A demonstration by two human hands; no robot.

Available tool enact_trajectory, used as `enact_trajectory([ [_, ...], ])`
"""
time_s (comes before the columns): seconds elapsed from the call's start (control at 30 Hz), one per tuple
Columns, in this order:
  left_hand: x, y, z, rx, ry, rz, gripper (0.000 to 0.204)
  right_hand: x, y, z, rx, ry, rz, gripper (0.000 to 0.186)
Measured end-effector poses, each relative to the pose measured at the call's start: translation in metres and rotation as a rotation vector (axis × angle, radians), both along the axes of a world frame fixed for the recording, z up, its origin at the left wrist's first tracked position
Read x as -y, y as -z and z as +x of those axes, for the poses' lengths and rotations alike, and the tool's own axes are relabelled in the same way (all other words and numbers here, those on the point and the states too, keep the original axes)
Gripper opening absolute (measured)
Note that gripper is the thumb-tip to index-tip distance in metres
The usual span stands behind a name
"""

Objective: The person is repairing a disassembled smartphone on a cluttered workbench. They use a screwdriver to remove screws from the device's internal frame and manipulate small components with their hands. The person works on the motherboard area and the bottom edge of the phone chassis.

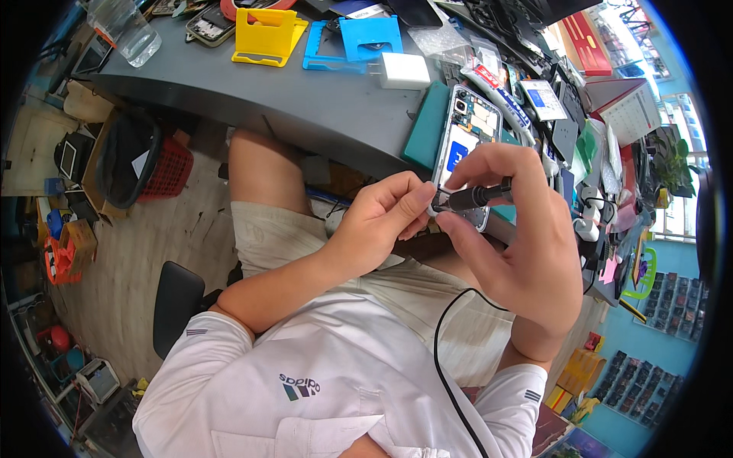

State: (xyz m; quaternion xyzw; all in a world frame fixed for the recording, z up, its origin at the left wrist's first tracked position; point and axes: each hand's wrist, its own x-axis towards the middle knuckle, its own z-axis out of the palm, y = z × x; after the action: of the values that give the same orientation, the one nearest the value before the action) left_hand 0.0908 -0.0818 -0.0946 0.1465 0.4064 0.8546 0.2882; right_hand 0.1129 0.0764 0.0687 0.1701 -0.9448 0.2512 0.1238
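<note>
An opened smartphone leans at the desk's front edge. Its inner board and a blue-labelled battery are exposed. My right hand holds a black cylindrical tool across the phone's near end, with the thumb and index finger on either side of its tip. My left hand is closed in a pinch at the phone's lower left corner, next to the tool's tip. Whatever sits between those fingertips is too small and covered to name. Part of the phone's lower end is hidden by my right hand.
On the grey desk stand a yellow phone stand, a blue stand and a white charger. A green mat lies beside the phone. Tubes and parts crowd the right. A black cable hangs over my lap.
</note>
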Motion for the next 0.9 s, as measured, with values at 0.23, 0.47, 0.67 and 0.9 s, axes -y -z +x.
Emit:
enact_trajectory([
  [0.23, -0.002, 0.001, 0.002, -0.038, -0.045, 0.030, 0.037, 0.002, -0.005, 0.001, 0.010, 0.086, 0.103, 0.045],
  [0.47, -0.004, -0.004, 0.003, -0.042, -0.069, 0.024, 0.033, 0.002, -0.001, 0.008, 0.068, 0.229, 0.090, 0.044],
  [0.67, -0.002, -0.006, 0.001, -0.012, -0.035, 0.001, 0.037, 0.002, 0.005, 0.003, -0.012, 0.096, -0.014, 0.044],
  [0.9, 0.000, -0.001, 0.001, 0.011, -0.016, -0.009, 0.037, 0.003, 0.005, 0.009, -0.012, 0.091, -0.055, 0.044],
])
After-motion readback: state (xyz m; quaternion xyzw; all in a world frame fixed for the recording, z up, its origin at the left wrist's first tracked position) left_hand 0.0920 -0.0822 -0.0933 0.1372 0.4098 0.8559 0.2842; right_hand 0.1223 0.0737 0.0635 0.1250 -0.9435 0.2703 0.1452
